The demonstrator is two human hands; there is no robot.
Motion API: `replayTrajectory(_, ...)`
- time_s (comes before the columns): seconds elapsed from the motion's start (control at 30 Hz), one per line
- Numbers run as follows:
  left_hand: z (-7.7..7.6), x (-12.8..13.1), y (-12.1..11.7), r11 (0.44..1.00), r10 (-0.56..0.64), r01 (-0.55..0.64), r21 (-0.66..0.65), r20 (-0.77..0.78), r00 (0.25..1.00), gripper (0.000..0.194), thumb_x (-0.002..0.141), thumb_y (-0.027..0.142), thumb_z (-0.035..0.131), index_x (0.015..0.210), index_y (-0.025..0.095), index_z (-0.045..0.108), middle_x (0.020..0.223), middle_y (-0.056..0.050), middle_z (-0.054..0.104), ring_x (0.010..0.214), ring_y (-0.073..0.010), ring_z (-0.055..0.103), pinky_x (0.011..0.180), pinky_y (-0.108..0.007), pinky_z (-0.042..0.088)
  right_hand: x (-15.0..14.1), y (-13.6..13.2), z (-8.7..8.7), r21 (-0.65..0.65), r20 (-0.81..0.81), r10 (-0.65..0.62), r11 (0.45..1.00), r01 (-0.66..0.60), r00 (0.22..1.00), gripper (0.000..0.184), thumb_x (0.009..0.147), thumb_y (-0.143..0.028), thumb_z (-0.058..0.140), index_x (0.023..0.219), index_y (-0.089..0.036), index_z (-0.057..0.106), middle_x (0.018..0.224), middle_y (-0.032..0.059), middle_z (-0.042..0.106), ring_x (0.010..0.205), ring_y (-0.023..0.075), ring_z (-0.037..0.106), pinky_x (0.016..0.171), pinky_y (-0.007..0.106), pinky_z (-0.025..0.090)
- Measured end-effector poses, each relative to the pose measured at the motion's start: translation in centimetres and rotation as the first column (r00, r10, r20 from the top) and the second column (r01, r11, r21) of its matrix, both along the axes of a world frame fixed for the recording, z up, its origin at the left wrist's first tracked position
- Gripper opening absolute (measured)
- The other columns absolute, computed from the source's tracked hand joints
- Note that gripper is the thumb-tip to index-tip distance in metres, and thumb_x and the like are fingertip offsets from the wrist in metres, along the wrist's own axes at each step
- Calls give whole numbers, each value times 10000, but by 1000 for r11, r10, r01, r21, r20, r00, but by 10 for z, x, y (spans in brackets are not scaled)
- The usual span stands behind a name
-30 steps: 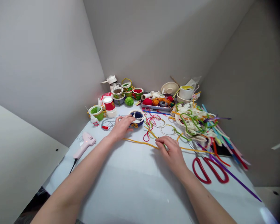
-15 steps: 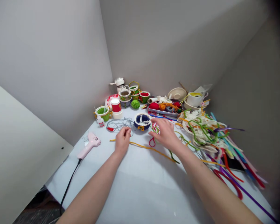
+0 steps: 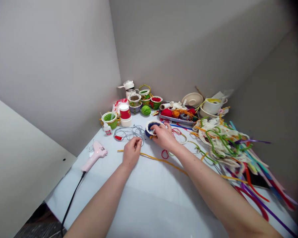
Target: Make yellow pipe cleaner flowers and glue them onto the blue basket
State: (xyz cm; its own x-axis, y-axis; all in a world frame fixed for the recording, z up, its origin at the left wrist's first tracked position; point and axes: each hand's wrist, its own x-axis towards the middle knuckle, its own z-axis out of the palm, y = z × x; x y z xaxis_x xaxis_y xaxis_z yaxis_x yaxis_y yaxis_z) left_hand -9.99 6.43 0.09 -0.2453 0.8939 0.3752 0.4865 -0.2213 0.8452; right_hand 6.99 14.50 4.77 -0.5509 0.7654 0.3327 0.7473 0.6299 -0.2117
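A small dark blue basket (image 3: 148, 133) with a white braided rim and a yellow bow stands mid-table. My right hand (image 3: 164, 134) is closed on its right side, with a digit inside it and other fingers at the far right rim. The hand covers much of the basket's inside. To the left and nearer, my left hand (image 3: 132, 150) rests with its fingers curled together; what they hold, if anything, is hidden. A yellow cord (image 3: 159, 160) runs along the table behind that hand. Grey-blue yarn (image 3: 126, 133) lies in loose loops beyond it.
At left lies a pink glue gun (image 3: 95, 155) with a black cable. A glue bottle (image 3: 107, 129) and green basket (image 3: 111, 123) stand behind. Further back are a green yarn ball (image 3: 146, 110) and a yarn tray (image 3: 173, 118). Tangled trimmings (image 3: 217, 137) heap up at right.
My right hand has moved left and onto the blue basket, its fingers now reaching in and around the rim. The left hand stays nearly still. The view has shifted slightly.
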Motion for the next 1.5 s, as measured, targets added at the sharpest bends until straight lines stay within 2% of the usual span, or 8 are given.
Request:
replayTrajectory(0.2, -5, -2, 2, 1000, 7, -7, -1, -44, 999, 154, 883, 288, 498, 858, 206, 627, 682, 4, 605, 646, -152, 547, 642, -248, 396, -5, 1, 0, -13, -4, -22, 1000, 22, 1000, 345, 772, -194, 618, 1113, -188, 562, 901, 69, 711, 971, 253, 582, 1012, 469, 220)
replayTrajectory(0.43, -4, -2, 1, 1000, 7, -6, 9, -95, 995, 129, 880, 258, 499, 859, 207, 615, 719, -1, 626, 656, -150, 556, 644, -251, 418, 19, -11, 17, 0, -26, 22, 1000, -22, 999, 648, 695, -348, 748, 1280, -261, 482, 1277, 85, 595, 1197, 322, 468, 1049, 521, 187)
replayTrajectory(0.6, -5, -3, 4, 999, 31, -26, 36, -129, 991, 109, 864, 216, 508, 845, 203, 615, 834, -31, 639, 787, -171, 584, 715, -268, 447, 64, -36, 31, -2, -159, -121, 992, 123, 980, 331, 824, -271, 624, 1149, -213, 589, 968, 74, 696, 926, 252, 600, 860, 395, 372)
replayTrajectory(0.67, -5, -4, 3, 999, 33, -29, 34, -143, 989, 116, 866, 233, 514, 814, 206, 614, 793, -20, 640, 764, -170, 588, 703, -267, 448, 83, -48, 28, -75, -175, -185, 982, 174, 967, 184, 872, -324, 565, 981, -203, 653, 688, 19, 669, 686, 195, 596, 747, 334, 388)
replayTrajectory(0.77, -3, -4, -1, 998, 52, -47, 30, -165, 985, 200, 894, 297, 491, 749, 208, 596, 658, 13, 602, 642, -154, 557, 633, -257, 426, 109, -62, 16, -147, -162, -244, 964, 221, 956, 278, 890, -426, 521, 815, -208, 678, 550, -7, 613, 548, 164, 550, 627, 292, 370)
replayTrajectory(1.1, 5, 7, -9, 993, 6, 29, 114, -294, 956, 114, 880, 251, 491, 840, 204, 587, 757, -10, 594, 668, -151, 517, 669, -272, 418, 158, -90, -23, -109, -70, -395, 916, 386, 916, 249, 896, -363, 484, 879, -199, 671, 893, 85, 698, 892, 261, 609, 784, 384, 364)
replayTrajectory(1.37, 5, 8, -9, 988, -19, 74, 138, -365, 931, 82, 862, 197, 499, 849, 201, 579, 754, -14, 582, 653, -148, 504, 650, -274, 424, 165, -107, -21, -165, 57, -309, 935, 315, 949, 119, 841, -299, 589, 795, -261, 693, 883, 30, 690, 934, 258, 572, 772, 377, 302)
replayTrajectory(1.5, 2, 7, -6, 990, -23, 74, 123, -370, 929, 82, 865, 193, 505, 838, 198, 582, 744, -12, 578, 644, -144, 499, 642, -271, 422, 171, -101, -19, -115, -48, -427, 901, 419, 903, 170, 871, -258, 533, 764, -221, 660, 832, 42, 683, 869, 235, 585, 742, 357, 304)
